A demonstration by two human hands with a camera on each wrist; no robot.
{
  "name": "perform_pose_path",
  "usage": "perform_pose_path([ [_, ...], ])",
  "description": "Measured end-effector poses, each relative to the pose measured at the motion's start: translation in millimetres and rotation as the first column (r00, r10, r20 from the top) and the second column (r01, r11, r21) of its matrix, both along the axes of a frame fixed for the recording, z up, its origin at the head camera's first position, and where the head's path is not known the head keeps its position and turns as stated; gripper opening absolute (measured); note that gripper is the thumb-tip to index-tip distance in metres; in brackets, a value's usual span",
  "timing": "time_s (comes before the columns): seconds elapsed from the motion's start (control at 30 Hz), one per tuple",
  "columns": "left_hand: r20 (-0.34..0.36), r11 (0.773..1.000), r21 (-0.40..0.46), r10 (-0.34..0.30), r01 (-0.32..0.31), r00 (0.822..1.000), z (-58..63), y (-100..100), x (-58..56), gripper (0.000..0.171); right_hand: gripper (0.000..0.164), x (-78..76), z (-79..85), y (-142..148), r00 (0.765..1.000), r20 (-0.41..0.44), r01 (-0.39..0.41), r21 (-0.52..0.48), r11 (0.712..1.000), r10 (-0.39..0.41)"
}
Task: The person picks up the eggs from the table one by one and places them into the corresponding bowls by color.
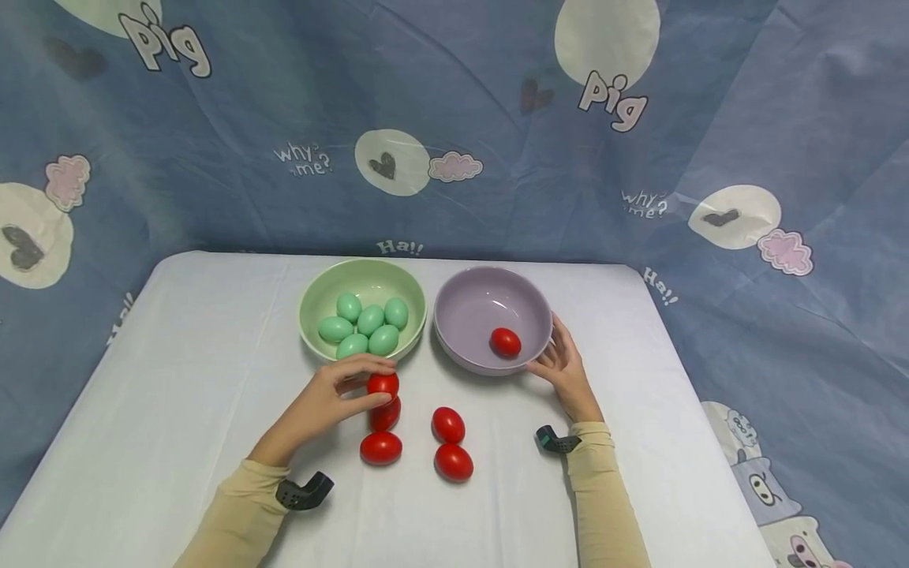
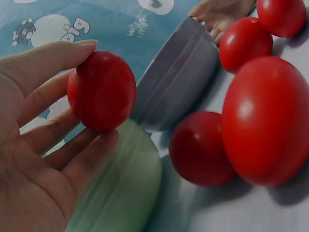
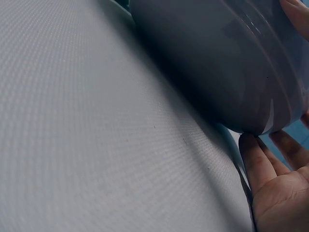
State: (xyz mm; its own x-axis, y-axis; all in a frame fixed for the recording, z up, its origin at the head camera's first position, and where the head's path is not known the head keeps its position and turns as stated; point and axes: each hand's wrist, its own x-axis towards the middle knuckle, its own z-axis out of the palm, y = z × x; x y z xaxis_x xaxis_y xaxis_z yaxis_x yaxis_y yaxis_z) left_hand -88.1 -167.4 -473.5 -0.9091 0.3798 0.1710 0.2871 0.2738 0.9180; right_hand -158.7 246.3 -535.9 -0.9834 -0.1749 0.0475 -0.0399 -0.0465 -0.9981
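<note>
My left hand point(image 1: 334, 402) pinches a red egg point(image 2: 102, 91) between thumb and fingertips, just in front of the green bowl point(image 1: 308, 315). In the head view, the held egg partly covers another red egg point(image 1: 384, 416) below it. Closer to me lies a red egg point(image 1: 380, 448), and to its right are two more, a farther red egg point(image 1: 448, 424) and a nearer red egg point(image 1: 454, 463). My right hand point(image 1: 568, 375) holds the purple bowl point(image 1: 454, 308) by its outer right side, thumb and fingers spread along the wall. One red egg point(image 1: 506, 342) lies inside this bowl.
Several pale green eggs point(image 1: 371, 319) lie in the green bowl, left of the purple one. A white cloth point(image 1: 213, 379) covers the table. Behind stands a blue printed curtain point(image 1: 454, 95). Each wrist wears a black camera band, on the left point(image 1: 304, 491) and right point(image 1: 557, 441).
</note>
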Motion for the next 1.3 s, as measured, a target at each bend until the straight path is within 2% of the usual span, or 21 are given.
perform_pose_path([
  [0.2,0.023,1.000,-0.002,-0.005,0.005,1.000,9.1,9.9,-6.5,0.038,0.106,-1.6,-1.2,0.4,1.000,-0.001,-0.001,0.002,1.000,0.001],
  [0.5,0.027,0.997,0.047,-0.056,0.055,0.998,16.0,20.1,-26.1,0.039,0.105,-2.1,1.3,-1.4,1.000,-0.003,0.003,0.021,1.000,-0.003],
  [0.83,0.039,0.993,0.067,-0.095,0.092,0.995,25.6,35.2,-44.1,0.040,0.106,-2.3,-0.2,-0.7,1.000,0.005,-0.005,-0.014,1.000,0.005],
  [1.07,0.049,0.992,0.055,-0.118,0.115,0.992,29.5,48.3,-56.2,0.041,0.106,-1.4,-0.2,0.4,1.000,0.000,0.000,0.004,1.000,0.000],
  [1.3,0.062,0.991,0.014,-0.132,0.131,0.989,34.5,67.1,-70.1,0.037,0.107,-0.7,0.2,0.4,1.000,0.013,-0.002,-0.029,1.000,0.003],
])
